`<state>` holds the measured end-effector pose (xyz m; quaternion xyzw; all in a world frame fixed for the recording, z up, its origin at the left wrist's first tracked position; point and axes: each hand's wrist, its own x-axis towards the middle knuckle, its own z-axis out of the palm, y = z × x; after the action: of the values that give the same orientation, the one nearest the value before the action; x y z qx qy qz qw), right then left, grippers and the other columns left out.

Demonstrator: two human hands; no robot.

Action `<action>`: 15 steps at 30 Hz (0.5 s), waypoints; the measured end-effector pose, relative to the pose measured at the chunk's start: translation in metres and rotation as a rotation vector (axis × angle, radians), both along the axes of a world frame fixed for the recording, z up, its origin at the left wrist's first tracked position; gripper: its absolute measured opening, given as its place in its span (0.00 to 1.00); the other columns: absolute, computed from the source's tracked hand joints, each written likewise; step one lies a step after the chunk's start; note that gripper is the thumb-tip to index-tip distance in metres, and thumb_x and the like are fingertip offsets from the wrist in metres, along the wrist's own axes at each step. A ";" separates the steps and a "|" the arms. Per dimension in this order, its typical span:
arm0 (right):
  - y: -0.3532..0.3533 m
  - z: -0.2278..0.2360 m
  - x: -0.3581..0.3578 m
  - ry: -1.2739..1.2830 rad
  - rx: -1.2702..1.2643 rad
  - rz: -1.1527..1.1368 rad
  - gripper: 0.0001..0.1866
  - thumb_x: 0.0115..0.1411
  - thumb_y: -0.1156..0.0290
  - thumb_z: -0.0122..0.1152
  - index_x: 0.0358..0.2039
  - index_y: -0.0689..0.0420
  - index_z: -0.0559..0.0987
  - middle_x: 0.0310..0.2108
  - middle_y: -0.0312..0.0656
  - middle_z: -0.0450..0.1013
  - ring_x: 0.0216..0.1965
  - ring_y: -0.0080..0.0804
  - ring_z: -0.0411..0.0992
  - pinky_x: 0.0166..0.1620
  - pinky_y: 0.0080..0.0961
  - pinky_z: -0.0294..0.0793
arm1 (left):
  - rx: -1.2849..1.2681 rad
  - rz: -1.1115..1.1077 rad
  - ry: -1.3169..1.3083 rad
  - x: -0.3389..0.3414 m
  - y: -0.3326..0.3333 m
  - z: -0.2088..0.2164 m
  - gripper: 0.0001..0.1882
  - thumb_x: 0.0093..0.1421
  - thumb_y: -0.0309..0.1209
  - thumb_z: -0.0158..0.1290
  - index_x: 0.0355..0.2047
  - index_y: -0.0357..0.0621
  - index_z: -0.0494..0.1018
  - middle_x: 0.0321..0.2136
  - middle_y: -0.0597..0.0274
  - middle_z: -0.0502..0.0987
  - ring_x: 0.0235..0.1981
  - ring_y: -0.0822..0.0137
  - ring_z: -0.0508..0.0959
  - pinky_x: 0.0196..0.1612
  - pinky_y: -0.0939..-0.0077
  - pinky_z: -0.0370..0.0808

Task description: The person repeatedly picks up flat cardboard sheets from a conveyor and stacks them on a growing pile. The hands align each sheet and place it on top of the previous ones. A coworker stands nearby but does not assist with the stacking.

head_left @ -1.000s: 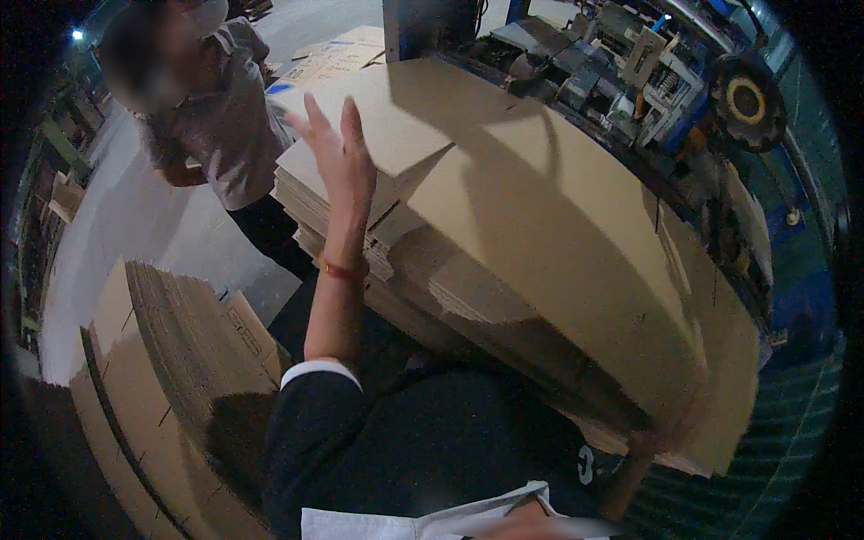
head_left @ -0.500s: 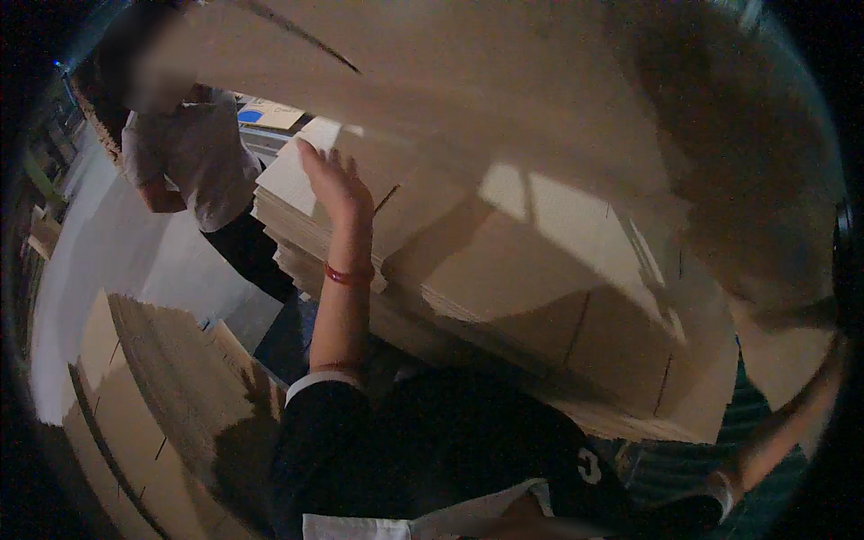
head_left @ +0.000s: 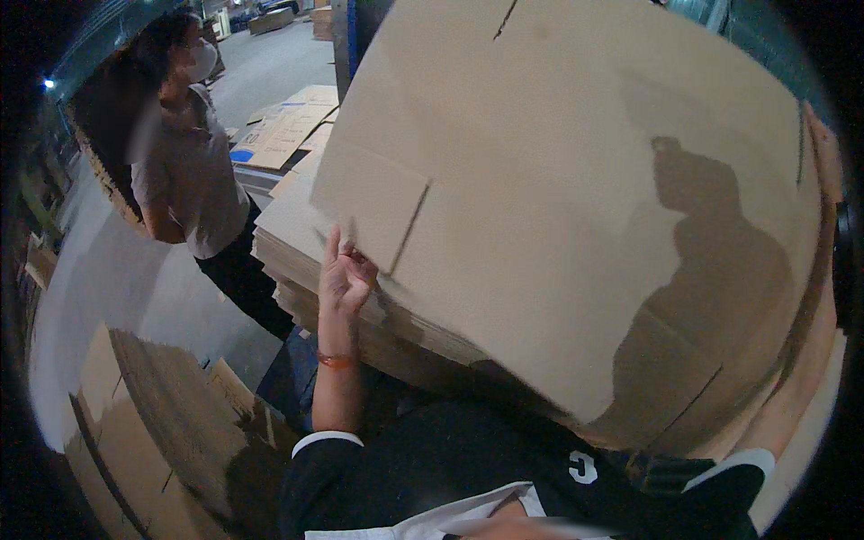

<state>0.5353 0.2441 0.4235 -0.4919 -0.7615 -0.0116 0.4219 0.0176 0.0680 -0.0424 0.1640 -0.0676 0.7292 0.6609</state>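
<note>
A large brown cardboard sheet (head_left: 540, 180) with short dark slots tilts over a stack of cardboard sheets (head_left: 288, 243) in front of me. At its far right edge is my right hand (head_left: 823, 157), gripping the rim; part of the fingers is hidden at the picture's dark border. My left hand (head_left: 346, 281) is by the sheet's near left edge, beside a slot. Its index finger points up and the other fingers are partly bent, apart from one another, with nothing seen held in them. My shadow falls across the sheet's right half.
A person (head_left: 193, 171) in a light shirt and mask stands at the left beyond the stack. Printed cardboard pieces (head_left: 288, 130) lie behind it. A second cardboard stack (head_left: 135, 423) is at the lower left. A dark blue post (head_left: 344, 45) rises at the back.
The raised sheet has swung down and nearer, covering most of the stack. My left hand has drawn back toward me from the stack's top. My right hand has risen along the right side.
</note>
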 end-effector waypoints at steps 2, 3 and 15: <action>0.032 -0.042 0.010 -0.019 -0.082 -0.065 0.22 0.60 0.50 0.48 0.37 0.57 0.78 0.30 0.36 0.74 0.33 0.25 0.70 0.37 0.26 0.70 | -0.379 0.302 0.181 -0.003 -0.009 0.010 0.26 0.59 0.44 0.50 0.52 0.41 0.64 0.47 0.56 0.70 0.46 0.63 0.71 0.50 0.62 0.69; 0.042 -0.068 0.011 -0.133 -0.029 -0.013 0.22 0.60 0.50 0.48 0.38 0.57 0.77 0.31 0.36 0.74 0.34 0.26 0.70 0.40 0.26 0.69 | -0.605 0.525 0.317 0.001 -0.016 0.017 0.23 0.59 0.42 0.50 0.51 0.41 0.67 0.46 0.57 0.71 0.46 0.62 0.72 0.50 0.60 0.69; -0.192 -0.294 0.130 0.115 -0.444 -0.349 0.30 0.56 0.56 0.56 0.57 0.55 0.63 0.61 0.50 0.53 0.61 0.46 0.53 0.58 0.43 0.57 | -0.684 1.406 0.707 0.030 -0.061 0.089 0.12 0.57 0.30 0.54 0.37 0.33 0.72 0.35 0.58 0.75 0.37 0.68 0.74 0.42 0.73 0.71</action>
<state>0.6648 0.0518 0.1292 -0.6956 -0.6243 0.1107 0.3380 0.0475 0.0072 0.0463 0.1772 0.4833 0.8558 0.0505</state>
